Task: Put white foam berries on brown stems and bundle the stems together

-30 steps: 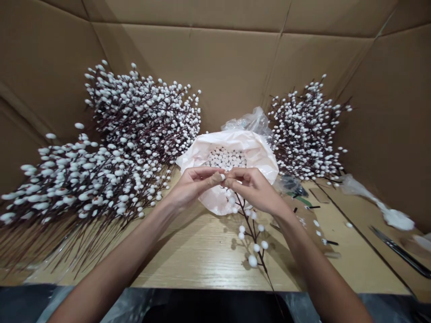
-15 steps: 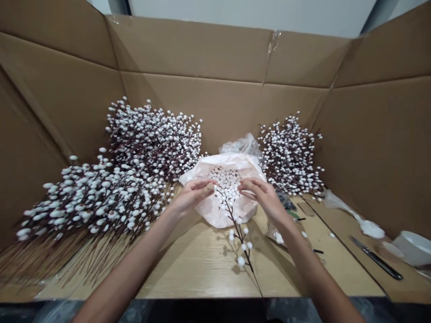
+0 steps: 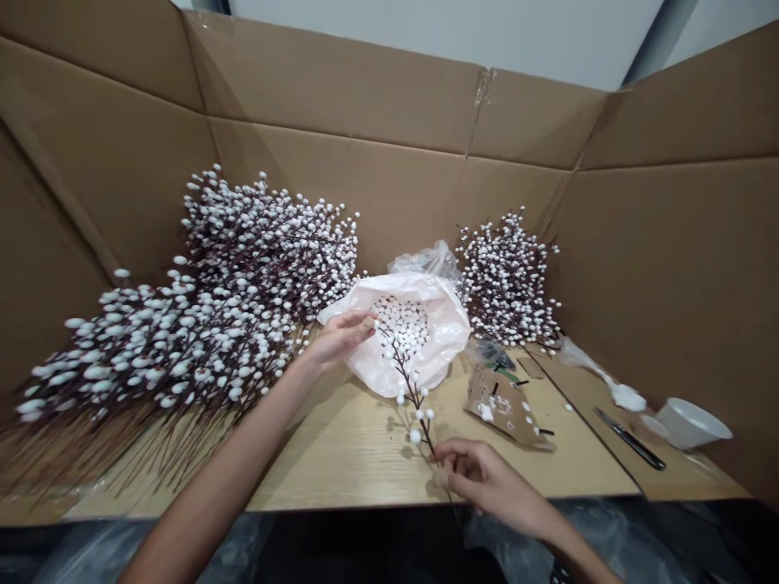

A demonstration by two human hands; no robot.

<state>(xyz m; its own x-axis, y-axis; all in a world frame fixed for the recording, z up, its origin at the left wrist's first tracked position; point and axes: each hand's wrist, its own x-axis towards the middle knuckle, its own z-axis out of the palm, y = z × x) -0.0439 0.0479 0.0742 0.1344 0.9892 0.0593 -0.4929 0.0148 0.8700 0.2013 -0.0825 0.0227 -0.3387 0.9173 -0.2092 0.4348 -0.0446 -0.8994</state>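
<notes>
An artificial berry branch (image 3: 416,395) with a dark brown stem and white balls slants across the front of a pinkish-white plastic bag (image 3: 371,369). Loose white balls (image 3: 409,324) fill the bag's open mouth. My left hand (image 3: 346,337) pinches the upper tip of the branch at the bag's left side, where a white ball shows by the fingertips. Lower down, my right hand (image 3: 471,478) has its fingers closed round the bare stem near the table's front edge. Part of the stem is hidden behind those fingers.
Piled berry branches (image 3: 182,341) cover the left side, with another bunch (image 3: 508,280) at the back right. On the right lie a brown glue-spotted piece (image 3: 505,405), a utility knife (image 3: 633,440), a white plastic cup (image 3: 694,422) and a white-tipped plastic strip (image 3: 626,397). Cardboard walls (image 3: 341,186) surround the table.
My right hand has left the bag's mouth, come down toward me and closed on the lower stem. The left hand stays at the branch tip. The view has shifted slightly.
</notes>
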